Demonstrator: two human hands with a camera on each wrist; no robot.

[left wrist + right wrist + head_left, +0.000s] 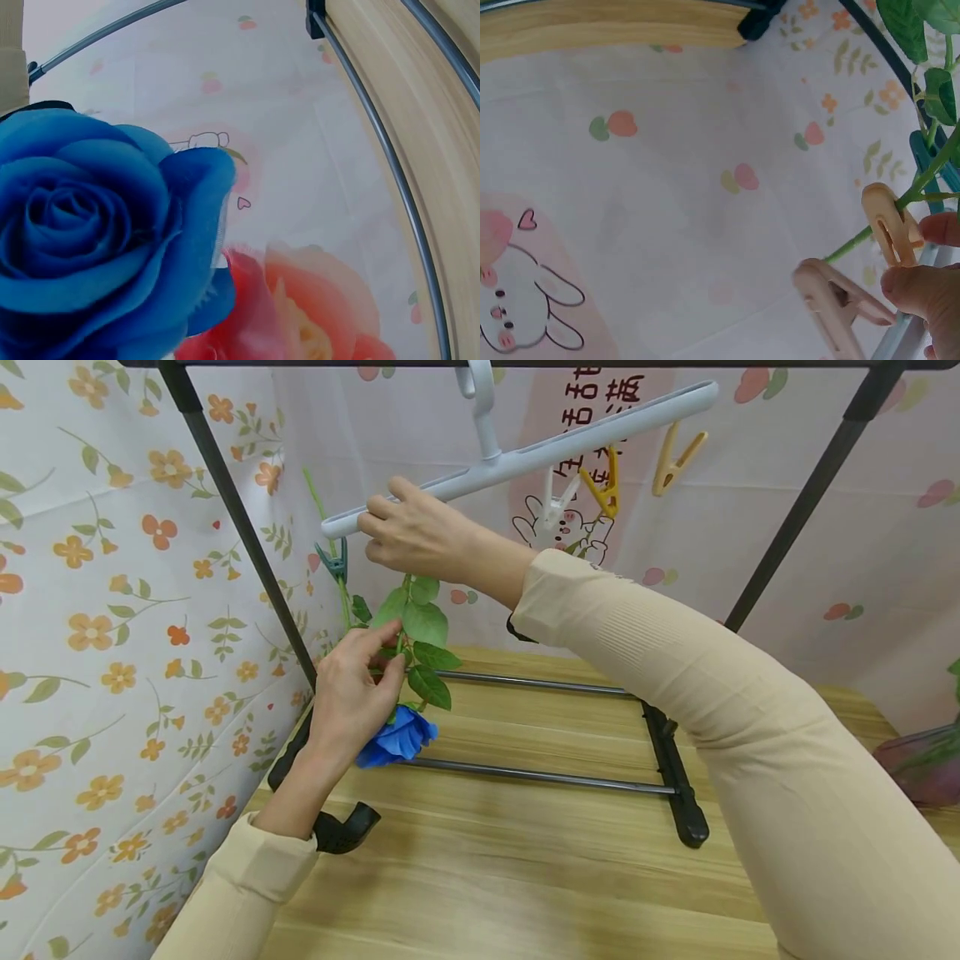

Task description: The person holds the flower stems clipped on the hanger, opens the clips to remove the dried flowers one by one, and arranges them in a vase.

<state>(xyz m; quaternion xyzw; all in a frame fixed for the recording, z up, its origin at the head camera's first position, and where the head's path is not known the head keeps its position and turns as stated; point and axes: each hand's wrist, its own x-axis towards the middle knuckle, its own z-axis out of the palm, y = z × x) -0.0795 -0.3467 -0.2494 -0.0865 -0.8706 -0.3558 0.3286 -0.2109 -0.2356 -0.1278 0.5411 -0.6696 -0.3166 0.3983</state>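
Observation:
An artificial blue rose hangs head down among green leaves. My left hand pinches its stem just above the bloom; the left wrist view shows the bloom close up but not the hand. On the left end of a pale blue hanger is my right hand. In the right wrist view, its thumb and finger pinch a peach clothespin, with the green stem passing at its nose. Below sits a pinkish clothespin. A teal clothespin holds another stem to the left.
White and yellow clothespins hang from the hanger's right half. A black rack frame surrounds it, with metal rods low over the wooden table. Red and orange flowers appear in the left wrist view.

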